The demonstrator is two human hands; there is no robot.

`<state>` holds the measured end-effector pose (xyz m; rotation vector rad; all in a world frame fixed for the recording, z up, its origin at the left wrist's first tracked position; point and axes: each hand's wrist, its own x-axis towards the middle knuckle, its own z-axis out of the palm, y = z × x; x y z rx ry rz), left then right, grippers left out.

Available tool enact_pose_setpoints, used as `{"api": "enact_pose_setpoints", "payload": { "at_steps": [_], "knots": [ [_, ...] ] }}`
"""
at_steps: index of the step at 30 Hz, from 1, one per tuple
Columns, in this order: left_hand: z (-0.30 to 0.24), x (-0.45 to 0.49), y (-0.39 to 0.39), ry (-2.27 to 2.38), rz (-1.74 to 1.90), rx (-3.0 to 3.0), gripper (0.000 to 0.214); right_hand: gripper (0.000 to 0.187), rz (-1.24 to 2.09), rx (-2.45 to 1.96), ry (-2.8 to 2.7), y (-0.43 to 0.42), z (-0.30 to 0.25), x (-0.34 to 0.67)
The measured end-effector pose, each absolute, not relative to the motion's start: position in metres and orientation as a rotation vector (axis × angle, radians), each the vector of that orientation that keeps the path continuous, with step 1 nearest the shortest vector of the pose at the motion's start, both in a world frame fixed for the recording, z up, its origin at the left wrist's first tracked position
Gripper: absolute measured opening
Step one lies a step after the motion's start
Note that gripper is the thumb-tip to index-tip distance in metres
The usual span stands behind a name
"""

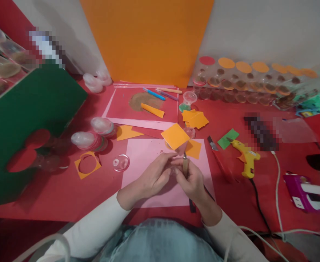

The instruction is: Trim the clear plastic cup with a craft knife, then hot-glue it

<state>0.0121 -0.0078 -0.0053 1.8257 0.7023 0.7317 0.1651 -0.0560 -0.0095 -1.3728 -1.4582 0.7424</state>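
My left hand (157, 176) is closed, fingers curled inward over the pink sheet (143, 153). Between both hands there is something small and see-through that I cannot make out. My right hand (192, 180) grips a slim tool with a tan barrel (185, 166) and a thin metal tip pointing up and away. Just beyond the fingertips, an orange paper square (175, 136) sits raised, apparently on a clear cup. Another orange square (194, 149) lies flat beside it. Right of the sheet is a red-handled craft knife (220, 160).
A yellow glue gun (246, 157) with a black cord and a green paper piece (228, 138) lie at right. Stacked clear cups (90, 140), a clear lid (121, 162) and a cut-out orange frame (80, 171) are at left. Markers (154, 94) lie behind; several capped containers (228, 83) line the wall.
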Motion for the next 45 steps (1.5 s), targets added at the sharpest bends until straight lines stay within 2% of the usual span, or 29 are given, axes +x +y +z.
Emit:
{"api": "enact_pose_setpoints", "payload": {
  "at_steps": [6, 27, 34, 39, 42, 45],
  "knots": [
    [-0.008, 0.011, -0.009, 0.69, 0.737, 1.882, 0.037, 0.006, 0.668, -1.38, -1.436, -0.056, -0.012, 0.162],
    [-0.006, 0.009, -0.009, 0.641, 0.788, 1.513, 0.043, 0.004, 0.818, -1.395, -1.266, -0.057, -0.019, 0.163],
    [-0.002, 0.008, -0.008, 0.665, 0.795, 1.334, 0.043, 0.017, 0.82, -1.405, -1.27, -0.058, -0.018, 0.164],
    [-0.004, 0.007, -0.009, 0.666, 0.776, 1.459, 0.041, 0.002, 0.739, -1.414, -1.306, -0.056, -0.008, 0.163],
    [-0.006, 0.009, -0.01, 0.635, 0.758, 1.561, 0.042, 0.002, 0.762, -1.389, -1.344, -0.054, -0.005, 0.164],
    [-0.004, 0.01, -0.01, 0.607, 0.754, 1.613, 0.042, 0.011, 0.783, -1.361, -1.357, -0.053, -0.005, 0.164]
  ]
}}
